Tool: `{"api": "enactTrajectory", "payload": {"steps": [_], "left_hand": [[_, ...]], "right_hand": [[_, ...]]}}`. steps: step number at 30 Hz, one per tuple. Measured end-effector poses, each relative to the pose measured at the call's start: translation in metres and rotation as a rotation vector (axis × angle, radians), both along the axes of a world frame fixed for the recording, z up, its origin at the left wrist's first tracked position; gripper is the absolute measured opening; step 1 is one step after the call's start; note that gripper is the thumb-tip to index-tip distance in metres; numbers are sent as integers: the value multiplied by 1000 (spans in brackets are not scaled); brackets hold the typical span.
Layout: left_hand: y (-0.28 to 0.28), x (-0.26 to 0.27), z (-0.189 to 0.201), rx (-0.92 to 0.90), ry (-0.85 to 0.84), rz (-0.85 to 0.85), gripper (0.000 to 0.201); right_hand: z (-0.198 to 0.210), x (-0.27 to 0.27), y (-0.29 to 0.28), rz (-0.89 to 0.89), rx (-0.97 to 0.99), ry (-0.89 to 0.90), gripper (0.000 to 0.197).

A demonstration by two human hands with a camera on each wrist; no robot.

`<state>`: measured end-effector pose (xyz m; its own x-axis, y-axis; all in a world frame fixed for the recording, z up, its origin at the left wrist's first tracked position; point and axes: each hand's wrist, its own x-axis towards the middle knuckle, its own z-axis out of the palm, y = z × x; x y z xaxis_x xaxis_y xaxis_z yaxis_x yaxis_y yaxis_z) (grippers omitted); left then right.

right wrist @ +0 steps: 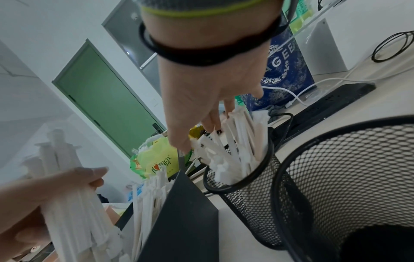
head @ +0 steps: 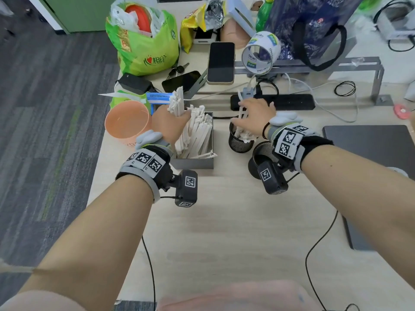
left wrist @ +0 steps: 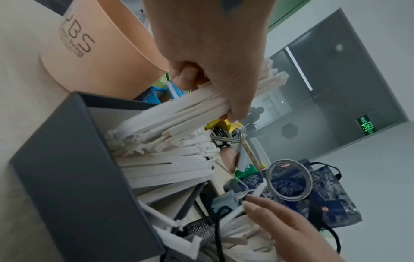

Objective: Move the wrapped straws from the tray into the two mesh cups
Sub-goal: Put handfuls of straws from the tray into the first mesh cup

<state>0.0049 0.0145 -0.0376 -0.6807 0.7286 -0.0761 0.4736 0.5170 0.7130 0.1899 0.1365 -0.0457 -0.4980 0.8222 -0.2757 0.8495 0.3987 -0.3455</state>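
Observation:
My left hand [head: 177,116] grips a thick bundle of white wrapped straws [head: 177,101] and holds it upright over the dark grey tray [head: 193,163]. Many more straws [head: 197,135] lie in the tray. In the left wrist view the thumb and fingers of that hand [left wrist: 210,97] curl round the bundle [left wrist: 179,109]. My right hand [head: 246,111] is over the far mesh cup [head: 239,144]. Its straight fingers [right wrist: 210,122] touch the tops of the straws [right wrist: 237,147] standing in that cup [right wrist: 246,195]. The near mesh cup [right wrist: 349,177] holds nothing and is half hidden under my right wrist in the head view.
An orange plastic cup [head: 126,122] stands just left of the tray. Behind the cups lie a black power strip [head: 289,102] with cables, two phones [head: 221,62], a tape roll [head: 260,52] and bags. A dark laptop [head: 370,142] sits to the right.

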Motion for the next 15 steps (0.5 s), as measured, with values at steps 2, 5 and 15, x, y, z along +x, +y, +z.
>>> {"api": "enactTrajectory", "payload": {"steps": [2,5,15], "left_hand": [[-1,1,0,-109,36,-31,35],[-10,0,3,-172,64,3,36],[2,-1,25,243,-184,218,34]], "right_hand": [[4,-3,-5,18,-6,-25,69],[8,-6,-15,74,-30,-51,83],[-15,2,-4,-17,-23,133,50]]}}
